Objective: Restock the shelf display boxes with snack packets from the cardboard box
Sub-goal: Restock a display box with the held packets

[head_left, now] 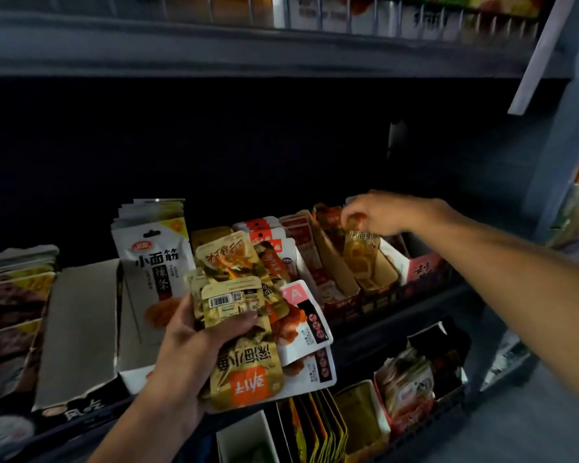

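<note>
A dark metal shelf unit (pixel 398 315) fills the view, its middle level deep in shadow at the back and lined along the front with open display boxes. At far left a plain grey cardboard box (pixel 81 329) stands just beside a tall row of white packets (pixel 154 262) with black lettering. Right of centre sits the red display box (pixel 381 292), its brown cardboard dividers splitting it into narrow slots; one slot holds red-and-white packets, the next looks nearly empty. On the level below, further boxes hold upright yellow and orange packets (pixel 318 429) and a loose heap of pale ones (pixel 408 389). The left hand (pixel 194 345) is low in front of the shelf edge, fingers wrapped around a fanned bundle of gold snack packets (pixel 238 315), one showing a barcode and another hanging upside down with an orange label. The right hand (pixel 378 215) reaches over the red display box, fingertips pinching the top edge of a single gold packet (pixel 363 245) that stands upright inside a divider slot.
</note>
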`<state>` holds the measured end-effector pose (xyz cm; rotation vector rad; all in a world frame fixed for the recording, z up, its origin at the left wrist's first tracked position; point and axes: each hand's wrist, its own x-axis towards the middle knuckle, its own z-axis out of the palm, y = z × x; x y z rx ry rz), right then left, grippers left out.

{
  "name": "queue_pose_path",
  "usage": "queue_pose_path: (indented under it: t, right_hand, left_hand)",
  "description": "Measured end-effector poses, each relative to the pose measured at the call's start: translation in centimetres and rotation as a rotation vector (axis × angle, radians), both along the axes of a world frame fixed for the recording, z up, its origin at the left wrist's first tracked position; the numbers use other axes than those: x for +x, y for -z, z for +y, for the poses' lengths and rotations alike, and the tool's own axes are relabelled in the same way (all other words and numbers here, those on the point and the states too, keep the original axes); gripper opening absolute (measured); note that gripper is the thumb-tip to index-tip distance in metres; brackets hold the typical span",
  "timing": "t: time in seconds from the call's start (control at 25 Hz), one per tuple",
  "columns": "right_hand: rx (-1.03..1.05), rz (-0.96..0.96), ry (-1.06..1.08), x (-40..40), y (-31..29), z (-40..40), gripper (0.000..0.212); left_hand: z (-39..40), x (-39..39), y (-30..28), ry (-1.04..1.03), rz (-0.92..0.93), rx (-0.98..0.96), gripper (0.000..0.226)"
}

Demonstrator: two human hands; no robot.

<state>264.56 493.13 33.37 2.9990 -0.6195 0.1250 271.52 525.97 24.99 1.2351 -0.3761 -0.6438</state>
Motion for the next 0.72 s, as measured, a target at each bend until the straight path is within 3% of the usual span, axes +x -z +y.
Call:
queue_pose_path:
  t: [0.12, 0.24, 0.36, 0.4, 0.52, 0.56, 0.6, 0.64, 0.72]
  right_hand:
    - [-0.068, 0.032, -0.029, 1.7, 2.1, 0.5, 0.043]
    - [0.033, -0.23, -0.021, 1.7, 4.8, 2.5, 0.06]
    - [0.415, -0.684, 0.046, -0.2, 6.3, 7.3, 0.021]
    - [0.604, -0.699, 0.064, -1.6, 6.3, 9.8, 0.024]
    - [1.121, -0.411, 0.029, -5.4, 6.0, 17.4, 0.053]
    - [1.238, -0.407, -0.003, -6.4, 6.2, 18.8, 0.051]
    - [1.333, -0.466, -0.044, -6.8, 6.7, 19.6, 0.036]
    - [1.372, -0.545, -0.055, -7.0, 6.7, 20.3, 0.025]
    - [1.406, -0.658, -0.024, -6.8, 6.7, 21.4, 0.023]
  left_hand:
    - [-0.2, -0.3, 0.0, 0.02, -0.01, -0.024, 0.057]
    - [0.0, -0.6, -0.1, 0.021, -0.009, -0.047, 0.061]
    - [0.3, -0.8, 0.1, -0.008, -0.005, -0.091, 0.059]
    - [0.4, -1.0, 0.1, -0.027, -0.001, -0.107, 0.059]
    - [1.3, -1.9, 0.3, -0.092, 0.007, -0.139, 0.06]
    - [1.7, -2.4, 0.4, -0.104, 0.02, -0.144, 0.059]
    - [2.3, -2.9, 0.5, -0.119, 0.046, -0.152, 0.059]
    - [3.0, -3.2, 0.6, -0.138, 0.079, -0.167, 0.058]
    - [4.9, -3.6, 0.5, -0.193, 0.128, -0.209, 0.056]
